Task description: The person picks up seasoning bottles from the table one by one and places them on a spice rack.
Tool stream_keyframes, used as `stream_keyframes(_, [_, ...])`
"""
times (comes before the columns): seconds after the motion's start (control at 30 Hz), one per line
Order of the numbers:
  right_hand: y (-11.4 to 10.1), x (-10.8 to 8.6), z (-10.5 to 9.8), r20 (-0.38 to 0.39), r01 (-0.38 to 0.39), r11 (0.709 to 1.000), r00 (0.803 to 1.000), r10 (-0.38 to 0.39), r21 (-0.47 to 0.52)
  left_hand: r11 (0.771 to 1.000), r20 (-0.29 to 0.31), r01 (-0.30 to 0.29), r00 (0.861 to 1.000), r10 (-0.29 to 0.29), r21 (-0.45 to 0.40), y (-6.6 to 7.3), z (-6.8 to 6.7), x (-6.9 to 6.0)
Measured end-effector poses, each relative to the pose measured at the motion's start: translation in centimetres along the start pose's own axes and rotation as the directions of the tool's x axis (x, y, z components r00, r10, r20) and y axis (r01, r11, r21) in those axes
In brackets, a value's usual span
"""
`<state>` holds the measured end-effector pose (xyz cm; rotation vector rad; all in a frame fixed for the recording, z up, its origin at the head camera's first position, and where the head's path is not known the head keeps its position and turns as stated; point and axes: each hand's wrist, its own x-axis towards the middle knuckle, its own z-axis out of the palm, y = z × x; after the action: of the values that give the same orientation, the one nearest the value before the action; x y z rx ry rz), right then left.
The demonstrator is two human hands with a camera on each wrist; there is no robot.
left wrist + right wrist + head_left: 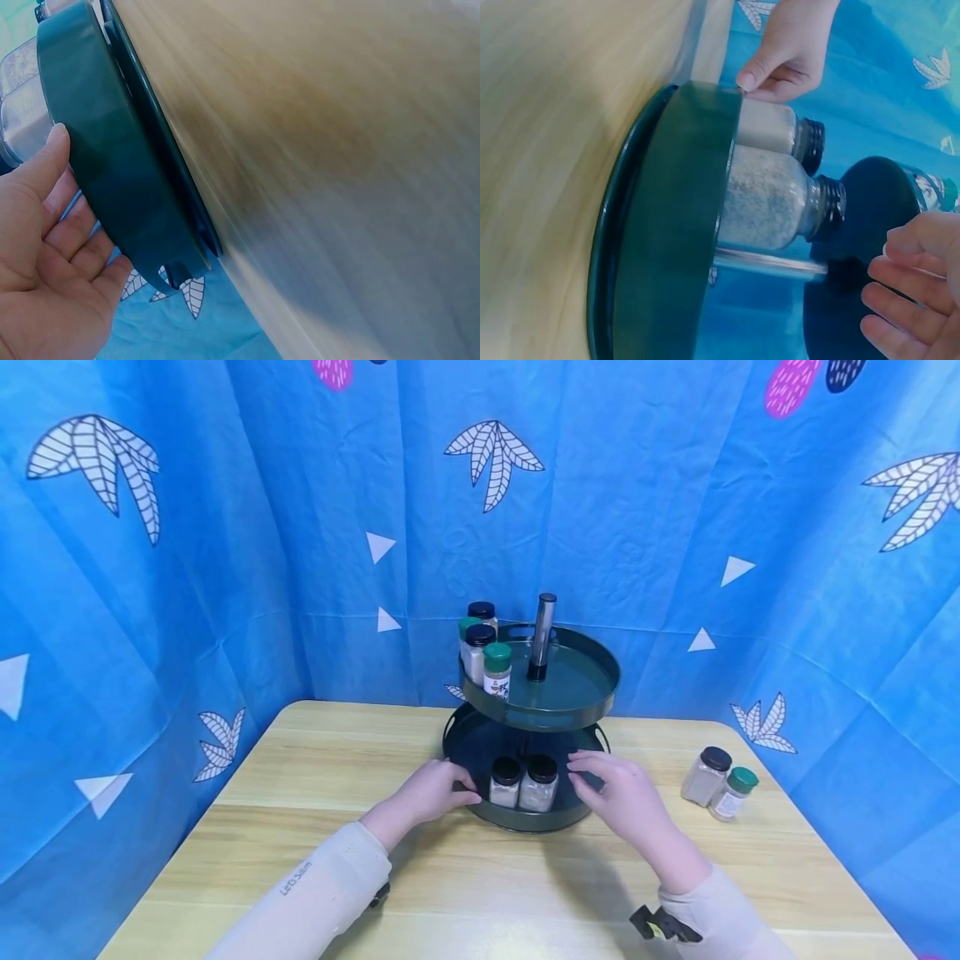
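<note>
A dark green two-tier round spice rack (536,827) stands on the table. Two clear jars with black lids stand side by side at the front of its lower tier: a left jar (505,782) and a right jar (538,783). My left hand (435,791) holds the lower tier's rim at the left, thumb at the edge and fingers along it, as the left wrist view also shows. Just right of the right jar, my right hand (626,797) hovers over the lower tier with fingers loosely bent and nothing in them.
Several spice jars, including a green-lidded jar (497,670), crowd the upper tier's left side around the metal post (542,635). At the table's right stand a black-lidded jar (706,777) and a smaller green-lidded jar (732,794). Blue curtains (337,527) surround the table.
</note>
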<state>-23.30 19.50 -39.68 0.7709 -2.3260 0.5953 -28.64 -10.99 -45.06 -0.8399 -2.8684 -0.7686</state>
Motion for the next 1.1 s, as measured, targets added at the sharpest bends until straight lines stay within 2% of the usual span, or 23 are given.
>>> stream_keyframes(0.27, [0.6, -0.2, -1.9, 0.102, -0.117, 0.992, 0.987, 0.121, -0.046, 1.0, 0.004, 0.005, 1.0, -0.005, 0.007, -0.2, 0.3, 0.1])
stream_keyframes(0.57, [1.9, -0.3, -3.9, 0.139, -0.186, 0.979, 0.971, 0.196, -0.084, 1.0, 0.012, 0.014, 1.0, -0.014, 0.011, -0.2, 0.3, 0.1])
stream_keyframes(1.1, [3.6, -0.6, -6.2, 0.072, -0.219, 0.967, 0.971, 0.23, -0.131, 1.0, 0.01, 0.001, 1.0, -0.001, 0.018, -0.1, 0.2, 0.1])
